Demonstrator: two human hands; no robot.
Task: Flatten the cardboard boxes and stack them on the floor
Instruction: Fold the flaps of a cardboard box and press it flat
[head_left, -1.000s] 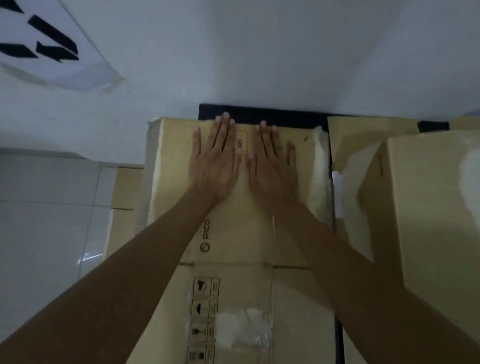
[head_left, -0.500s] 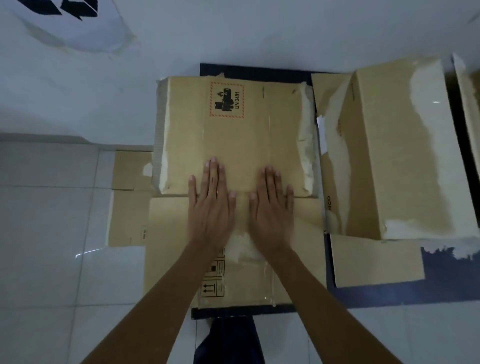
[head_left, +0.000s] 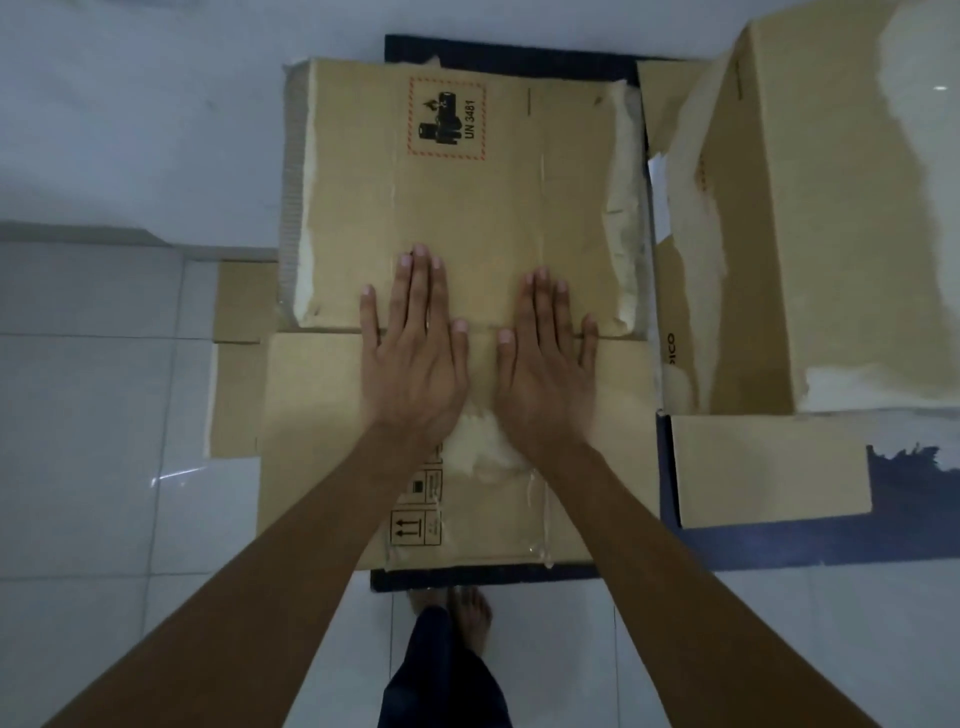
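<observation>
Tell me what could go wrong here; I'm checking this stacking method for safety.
1. Both hands, left and right, press flat across the fold of the top box; its torn right edge may spring back up once released.
2. The stack sits on a dark mat over glossy floor tiles, so leaning hard could make it slide.
3. The box on the right is not yet flat.

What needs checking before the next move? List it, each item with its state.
1. Left hand flat on the flattened box, fingers straight: ok.
2. Right hand flat beside it, across the fold line: ok.
3. Flattened box fully flat: not ok, torn right edge looks puffed.
4. Flattened box lies on the dark mat: ok.
5. Upright box to the right flattened: not ok, still standing open.
6. Hands holding nothing: ok.
</observation>
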